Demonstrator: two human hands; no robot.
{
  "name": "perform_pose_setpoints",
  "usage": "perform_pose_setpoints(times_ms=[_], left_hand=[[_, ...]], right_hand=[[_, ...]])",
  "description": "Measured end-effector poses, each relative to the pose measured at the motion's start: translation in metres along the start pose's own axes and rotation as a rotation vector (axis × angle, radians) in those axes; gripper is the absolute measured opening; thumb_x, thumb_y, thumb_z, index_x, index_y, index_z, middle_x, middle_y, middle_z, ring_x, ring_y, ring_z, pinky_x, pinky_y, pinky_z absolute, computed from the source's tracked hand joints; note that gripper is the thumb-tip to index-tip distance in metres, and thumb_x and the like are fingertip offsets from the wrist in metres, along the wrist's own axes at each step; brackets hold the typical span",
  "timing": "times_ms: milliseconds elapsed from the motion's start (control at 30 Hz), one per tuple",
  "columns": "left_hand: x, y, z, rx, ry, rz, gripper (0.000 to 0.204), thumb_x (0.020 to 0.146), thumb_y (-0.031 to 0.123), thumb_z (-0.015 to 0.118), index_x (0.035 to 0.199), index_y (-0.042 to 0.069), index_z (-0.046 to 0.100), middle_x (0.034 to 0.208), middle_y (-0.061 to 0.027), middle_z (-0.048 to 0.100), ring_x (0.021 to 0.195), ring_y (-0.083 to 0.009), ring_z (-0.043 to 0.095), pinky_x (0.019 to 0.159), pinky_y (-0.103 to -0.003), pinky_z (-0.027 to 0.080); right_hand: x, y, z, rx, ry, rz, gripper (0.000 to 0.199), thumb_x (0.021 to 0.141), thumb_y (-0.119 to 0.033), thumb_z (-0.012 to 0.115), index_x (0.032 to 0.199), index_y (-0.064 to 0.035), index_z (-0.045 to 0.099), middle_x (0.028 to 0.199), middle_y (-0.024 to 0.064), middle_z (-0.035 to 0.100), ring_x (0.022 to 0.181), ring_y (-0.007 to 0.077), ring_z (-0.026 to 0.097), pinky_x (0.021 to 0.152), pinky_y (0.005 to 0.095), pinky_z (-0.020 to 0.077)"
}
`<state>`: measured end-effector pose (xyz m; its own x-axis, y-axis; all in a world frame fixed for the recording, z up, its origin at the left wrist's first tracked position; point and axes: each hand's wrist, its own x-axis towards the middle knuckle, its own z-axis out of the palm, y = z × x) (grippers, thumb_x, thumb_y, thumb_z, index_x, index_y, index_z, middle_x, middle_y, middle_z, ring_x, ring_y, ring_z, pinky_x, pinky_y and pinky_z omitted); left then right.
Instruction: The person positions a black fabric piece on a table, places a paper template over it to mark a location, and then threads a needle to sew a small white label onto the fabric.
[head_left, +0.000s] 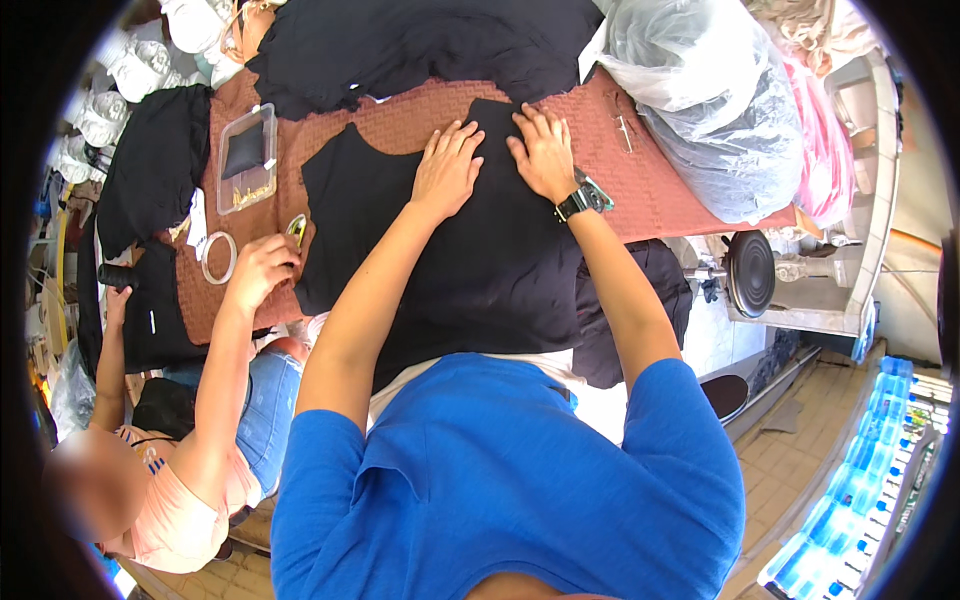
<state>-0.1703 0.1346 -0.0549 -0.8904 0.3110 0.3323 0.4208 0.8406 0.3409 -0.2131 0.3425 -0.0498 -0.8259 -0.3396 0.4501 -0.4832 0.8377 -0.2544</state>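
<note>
In the head view, a flat piece of plain black fabric with a curved, cut-out upper edge lies across a table covering of textured rust-brown cloth, its lower part reaching the person's lap. The person's left hand lies palm down on its upper part, fingers extended and slightly spread, pinching nothing. The right hand rests just beside it near the fabric's upper right edge, likewise flattened, fingers a little apart. A black wristwatch circles the right wrist.

Beyond the hands lies a large rumpled heap of black fabric. To the right are small silver thread snips, then a bulky clear plastic bag with a pink plastic bag beside it. To the left sits a clear rectangular plastic box with small gold-coloured items inside. Below it lies a pale ring-shaped roll, near a co-worker's hand; whether those curled fingers pinch anything is hard to tell from here.
</note>
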Motion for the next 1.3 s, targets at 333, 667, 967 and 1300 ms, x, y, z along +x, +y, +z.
perform_pose_setpoints(times_ms=[333, 667, 967, 1300], left_hand=[[0.022, 0.006, 0.012, 0.131, -0.024, -0.004, 0.061, 0.103, 0.045, 0.049, 0.155, 0.014, 0.041, 0.164, -0.0016, 0.034, 0.154, -0.027, 0.024, 0.126, -0.052, 0.017], [0.029, 0.007, 0.012, 0.054, -0.059, -0.043, 0.06, 0.101, 0.044, 0.054, 0.153, 0.018, 0.043, 0.165, -0.0005, 0.031, 0.154, -0.0277, 0.022, 0.126, -0.052, 0.015], [0.051, -0.011, -0.011, -0.269, -0.215, -0.152, 0.046, 0.099, 0.022, 0.058, 0.145, 0.017, 0.055, 0.159, -0.0018, 0.042, 0.149, -0.0286, 0.03, 0.12, -0.05, 0.025], [0.004, -0.039, -0.078, -0.483, 0.347, -0.283, 0.034, 0.1, 0.01, 0.058, 0.132, 0.005, 0.063, 0.133, -0.0143, 0.062, 0.119, -0.0284, 0.063, 0.103, -0.037, 0.05]], right_hand=[[0.031, 0.021, -0.009, 0.127, 0.374, 0.113, 0.046, 0.078, -0.011, 0.071, 0.12, -0.0006, 0.055, 0.116, 0.021, 0.057, 0.11, 0.0409, 0.051, 0.097, 0.0506, 0.0405], [0.102, 0.109, -0.01, -0.079, 0.403, 0.418, 0.022, 0.094, -0.02, 0.061, 0.107, -0.0072, 0.074, 0.109, 0.018, 0.073, 0.096, 0.0385, 0.072, 0.087, 0.0472, 0.0569], [0.092, 0.093, -0.03, -0.112, 0.4, 0.319, 0.026, 0.09, -0.02, 0.066, 0.112, -0.0054, 0.067, 0.109, 0.02, 0.071, 0.1, 0.0413, 0.068, 0.087, 0.0499, 0.0547], [0.107, 0.082, -0.042, -0.273, 0.503, 0.408, 0.023, 0.099, -0.03, 0.056, 0.096, -0.008, 0.06, 0.096, 0.0189, 0.07, 0.081, 0.0439, 0.069, 0.07, 0.0522, 0.0554]])
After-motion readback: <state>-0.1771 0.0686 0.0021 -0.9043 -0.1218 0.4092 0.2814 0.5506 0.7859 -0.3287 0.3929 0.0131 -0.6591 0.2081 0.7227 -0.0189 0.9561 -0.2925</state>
